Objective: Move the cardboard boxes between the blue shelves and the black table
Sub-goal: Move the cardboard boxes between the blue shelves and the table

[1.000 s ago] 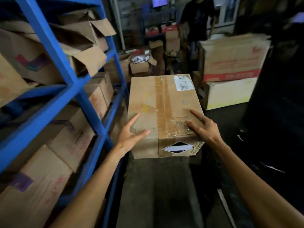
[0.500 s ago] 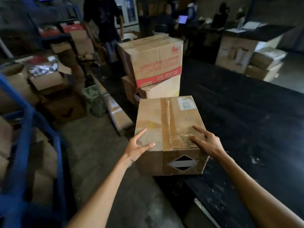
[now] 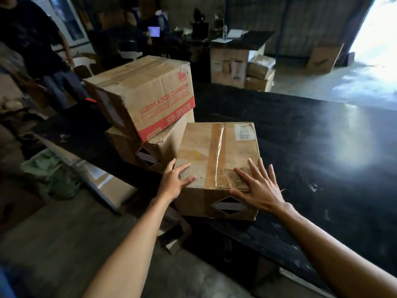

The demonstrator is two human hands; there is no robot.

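Observation:
A taped brown cardboard box (image 3: 217,151) with a white label and a diamond mark on its near face sits at the near edge of the black table (image 3: 311,158). My left hand (image 3: 174,183) is at the box's near left corner, fingers and thumb lying straight over the top edge. My right hand (image 3: 257,188) lies flat on the top near the right corner, fingers spread. Just left of this box stands a stack of two more: a red-printed "Lubrication Cleaner" box (image 3: 146,93) on a plain lower box (image 3: 163,145).
A person in dark clothes (image 3: 32,39) stands at the far left. A green bag (image 3: 53,175) and flat cardboard (image 3: 103,179) lie on the floor left of the table. More boxes (image 3: 260,72) and a desk stand beyond the table.
I have turned right, away from the blue shelves, carrying the box over to the black table. It now sits beside the stack. My right hand has flattened on top.

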